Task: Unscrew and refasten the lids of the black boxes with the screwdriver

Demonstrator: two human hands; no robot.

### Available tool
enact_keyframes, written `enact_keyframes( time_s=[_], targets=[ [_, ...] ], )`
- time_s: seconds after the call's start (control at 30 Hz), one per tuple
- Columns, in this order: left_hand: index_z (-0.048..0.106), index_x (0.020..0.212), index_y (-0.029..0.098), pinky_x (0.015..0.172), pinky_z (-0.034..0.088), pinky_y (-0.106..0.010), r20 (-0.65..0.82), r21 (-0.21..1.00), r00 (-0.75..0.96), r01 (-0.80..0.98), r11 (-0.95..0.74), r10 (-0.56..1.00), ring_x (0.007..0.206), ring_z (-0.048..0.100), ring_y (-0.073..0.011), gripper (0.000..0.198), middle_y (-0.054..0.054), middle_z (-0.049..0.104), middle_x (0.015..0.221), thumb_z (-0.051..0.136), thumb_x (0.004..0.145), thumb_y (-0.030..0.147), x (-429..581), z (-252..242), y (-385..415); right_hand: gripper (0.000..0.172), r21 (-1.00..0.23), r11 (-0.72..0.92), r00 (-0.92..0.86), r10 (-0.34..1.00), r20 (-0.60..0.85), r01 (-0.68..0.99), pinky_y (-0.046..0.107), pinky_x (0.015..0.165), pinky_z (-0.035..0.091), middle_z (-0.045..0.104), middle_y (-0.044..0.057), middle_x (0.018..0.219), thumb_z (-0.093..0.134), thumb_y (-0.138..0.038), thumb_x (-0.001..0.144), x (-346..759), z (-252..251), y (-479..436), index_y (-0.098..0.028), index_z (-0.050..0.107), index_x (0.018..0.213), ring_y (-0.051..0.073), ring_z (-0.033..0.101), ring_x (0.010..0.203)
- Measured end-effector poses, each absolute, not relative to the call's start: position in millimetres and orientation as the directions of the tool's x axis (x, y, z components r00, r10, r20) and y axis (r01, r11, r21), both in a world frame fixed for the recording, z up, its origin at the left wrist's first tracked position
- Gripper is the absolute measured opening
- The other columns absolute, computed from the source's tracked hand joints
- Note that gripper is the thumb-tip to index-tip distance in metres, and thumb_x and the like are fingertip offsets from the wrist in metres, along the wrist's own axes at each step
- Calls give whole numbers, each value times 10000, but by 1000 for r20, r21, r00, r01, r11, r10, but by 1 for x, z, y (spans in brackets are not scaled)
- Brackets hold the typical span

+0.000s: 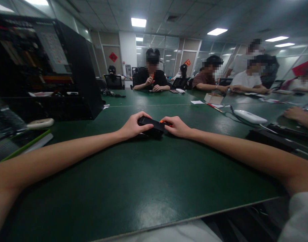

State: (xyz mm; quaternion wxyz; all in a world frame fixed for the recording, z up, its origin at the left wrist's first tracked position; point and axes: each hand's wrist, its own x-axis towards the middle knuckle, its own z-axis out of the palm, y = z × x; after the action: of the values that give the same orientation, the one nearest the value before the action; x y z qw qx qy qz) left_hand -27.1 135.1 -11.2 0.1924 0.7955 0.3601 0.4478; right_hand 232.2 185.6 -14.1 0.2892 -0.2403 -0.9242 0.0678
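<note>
With both arms stretched forward:
Left hand: fingers are curling over the black device, bracing it against the green table.
Right hand: fingertips are pinching an orange tool at the device's end.

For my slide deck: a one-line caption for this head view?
Both hands, left hand and right hand, hold a black device over a green table.

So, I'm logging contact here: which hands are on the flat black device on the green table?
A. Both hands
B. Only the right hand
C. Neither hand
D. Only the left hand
A: the left hand grips one end of the black device and the right hand the other, above the green table.
</note>
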Motion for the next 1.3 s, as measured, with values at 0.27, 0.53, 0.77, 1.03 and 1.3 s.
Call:
enact_keyframes(
  time_s=[0.27, 0.53, 0.77, 1.03, 1.3],
  targets=[
    [705, 1032, 155, 758, 478, -307, 548, 703, 296, 344, -623, 782, 833, 630, -216, 425, -42, 703, 924, 750, 800, 509, -28, -12, 143, 238, -207, 801, -690, 592, 417, 562, 216, 636, 335, 652, 33, 758, 550, -311, 868, 229, -15, 186, -133, 689, 942, 108, 538, 655],
    [700, 918, 147, 775, 499, -322, 425, 866, 244, 171, -471, 871, 840, 667, -236, 573, -73, 721, 890, 632, 823, 708, -27, -20, 161, 241, -166, 658, -559, 725, 402, 735, 244, 660, 343, 699, 56, 859, 573, -310, 848, 230, -17, 190, -180, 709, 999, 147, 577, 725],
    [692, 910, 139, 717, 550, -329, 284, 957, 210, -6, -289, 936, 767, 711, -239, 607, -111, 751, 863, 606, 830, 734, -22, -21, 162, 443, -207, 569, -460, 790, 405, 796, 273, 689, 402, 710, 90, 1011, 615, -425, 871, 231, -19, 194, -199, 587, 1251, 199, 638, 858],
    [720, 859, 130, 741, 598, -378, 213, 975, 193, -102, -197, 958, 803, 741, -286, 609, -150, 772, 857, 532, 897, 708, -23, -18, 162, 420, -284, 592, -455, 783, 424, 754, 288, 720, 448, 702, 99, 1022, 662, -389, 861, 233, -17, 196, -164, 583, 1207, 193, 646, 866],
    [717, 1002, 134, 772, 614, -381, 179, 977, 211, -151, -149, 961, 795, 758, -270, 590, -136, 787, 864, 435, 977, 651, -21, -17, 161, 400, -268, 811, -683, 583, 440, 520, 261, 739, 467, 686, 79, 980, 614, -462, 915, 229, -14, 187, -131, 621, 1141, 145, 614, 823]
  ],
)
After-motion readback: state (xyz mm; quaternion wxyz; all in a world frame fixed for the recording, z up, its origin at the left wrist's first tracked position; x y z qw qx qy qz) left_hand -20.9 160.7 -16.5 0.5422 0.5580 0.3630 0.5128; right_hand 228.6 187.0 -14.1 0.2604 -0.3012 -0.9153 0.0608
